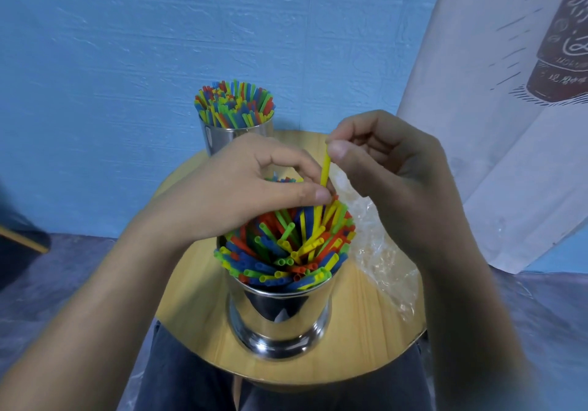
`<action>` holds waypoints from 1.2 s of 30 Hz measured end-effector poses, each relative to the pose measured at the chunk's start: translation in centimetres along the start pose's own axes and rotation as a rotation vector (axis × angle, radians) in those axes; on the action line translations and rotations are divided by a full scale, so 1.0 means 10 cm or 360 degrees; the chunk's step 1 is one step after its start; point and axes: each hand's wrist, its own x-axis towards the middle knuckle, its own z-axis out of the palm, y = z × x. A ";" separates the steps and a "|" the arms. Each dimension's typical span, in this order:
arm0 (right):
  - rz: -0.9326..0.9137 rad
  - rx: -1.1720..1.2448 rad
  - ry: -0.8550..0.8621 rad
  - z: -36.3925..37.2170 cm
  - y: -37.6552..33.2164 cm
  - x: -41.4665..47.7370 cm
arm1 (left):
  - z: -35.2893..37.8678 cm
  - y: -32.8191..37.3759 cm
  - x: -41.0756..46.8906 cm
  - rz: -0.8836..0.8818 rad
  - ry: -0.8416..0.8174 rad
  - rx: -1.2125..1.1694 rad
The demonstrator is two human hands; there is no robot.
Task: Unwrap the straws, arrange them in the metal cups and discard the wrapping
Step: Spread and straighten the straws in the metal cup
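R hand (391,169) pinches yellow straw (325,169) at top, L hand (254,185) pinches it lower; feed straight down into near metal cup (280,309), no jamming.

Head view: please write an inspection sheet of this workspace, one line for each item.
Surface: round wooden table; both cups stand on it.
Job's things: near metal cup and far metal cup, both full of coloured straws; one yellow straw upright above the near cup.
Clutter: clear plastic wrapping on the table, right of the near cup.
Grippers: right hand pinches the yellow straw's top; left hand pinches its lower end.
Cables: nothing seen.
Surroundings: blue wall; printed white cloth at right.
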 end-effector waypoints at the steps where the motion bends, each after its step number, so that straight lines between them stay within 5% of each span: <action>1: 0.0015 -0.0005 0.0009 -0.01 0.02 0.00 | -0.01 0.00 0.00 0.0026 0.0044 -0.0037; 8: 0.0172 -0.0253 -0.0228 -0.11 0.23 -0.14 | -0.15 -0.10 -0.01 0.0098 0.0845 -0.0654; 17: 0.0163 0.0299 -0.0081 -0.13 0.16 -0.15 | -0.07 -0.24 -0.08 -0.0222 0.1082 -0.0991; 22: 0.0114 0.0493 0.0184 -0.09 0.17 -0.13 | -0.01 -0.29 -0.11 -0.0444 0.0977 -0.1058; 30: 0.0006 0.0397 0.0741 -0.23 0.03 -0.10 | -0.08 -0.34 -0.22 -0.0559 0.0366 -0.0760; 36: 0.0042 -0.0111 0.0323 -0.12 0.05 -0.12 | -0.06 -0.34 -0.22 -0.0693 0.0007 -0.0722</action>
